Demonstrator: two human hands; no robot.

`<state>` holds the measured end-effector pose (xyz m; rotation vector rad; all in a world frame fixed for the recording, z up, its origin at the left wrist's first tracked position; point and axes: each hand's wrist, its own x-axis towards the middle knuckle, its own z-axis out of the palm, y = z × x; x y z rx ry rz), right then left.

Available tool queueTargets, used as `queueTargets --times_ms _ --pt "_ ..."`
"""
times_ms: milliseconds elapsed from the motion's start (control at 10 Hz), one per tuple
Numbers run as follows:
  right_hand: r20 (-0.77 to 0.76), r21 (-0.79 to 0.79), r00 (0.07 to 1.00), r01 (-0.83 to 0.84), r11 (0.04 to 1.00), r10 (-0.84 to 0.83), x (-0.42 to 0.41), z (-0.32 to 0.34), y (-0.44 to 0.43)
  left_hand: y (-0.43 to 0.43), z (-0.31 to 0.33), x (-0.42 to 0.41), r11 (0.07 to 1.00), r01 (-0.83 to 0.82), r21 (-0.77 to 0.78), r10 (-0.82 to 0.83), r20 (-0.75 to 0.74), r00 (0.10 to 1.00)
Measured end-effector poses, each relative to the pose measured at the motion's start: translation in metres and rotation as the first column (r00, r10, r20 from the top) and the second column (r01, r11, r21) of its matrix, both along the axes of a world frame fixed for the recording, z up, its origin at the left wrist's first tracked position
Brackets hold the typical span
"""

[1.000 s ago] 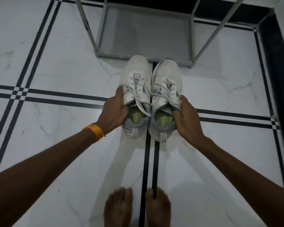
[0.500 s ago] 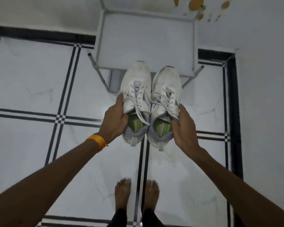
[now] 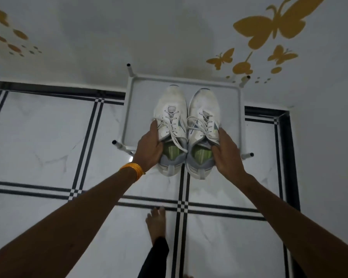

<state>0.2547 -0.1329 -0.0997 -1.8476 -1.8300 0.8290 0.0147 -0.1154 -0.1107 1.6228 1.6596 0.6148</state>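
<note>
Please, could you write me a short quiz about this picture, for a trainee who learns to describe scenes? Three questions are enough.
1. True or false: the left hand and the right hand each grip one shoe of the pair of white lace-up sneakers with green insoles.
2. In this view, the toes of the sneakers appear over which thing?
A) the white metal-framed rack shelf
B) a brown cardboard box
C) a blue plastic bucket
3. Fill in the missing word: the orange thread band sits on the ___ wrist.

Key: 1 true; 2 A; 3 left.
</note>
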Motion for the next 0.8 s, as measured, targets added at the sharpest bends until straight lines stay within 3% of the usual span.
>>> queueTargets --times_ms 200,400,600,700,800 --pt "0.090 -0.067 0.996 0.013 0.998 -0.007 0.007 -0.063 0.074 0.075 -0.065 0.002 0.999 0.030 -0.039 -0.032 -0.049 0.998" --pt "0.009 -0.097 0.999 0.033 0.995 -0.033 0.010 -0.090 0.094 0.114 -0.092 0.005 0.991 0.096 -0.097 -0.101 -0.059 0.993" --pt "0.052 -0.176 0.998 0.046 0.983 -0.037 0.013 -0.100 0.107 0.119 -0.102 0.005 0.987 0.098 -0.130 -0.108 -0.072 0.992" --pt "0.122 -0.266 0.992 0.002 0.964 0.031 0.015 -0.086 0.116 0.119 -0.083 0.007 0.972 0.136 -0.194 -0.161 -0.122 0.979" --pt "0.140 -0.343 0.984 -0.056 0.938 0.110 0.009 -0.063 0.115 0.121 -0.058 0.005 0.969 0.108 -0.223 -0.177 -0.320 0.931"
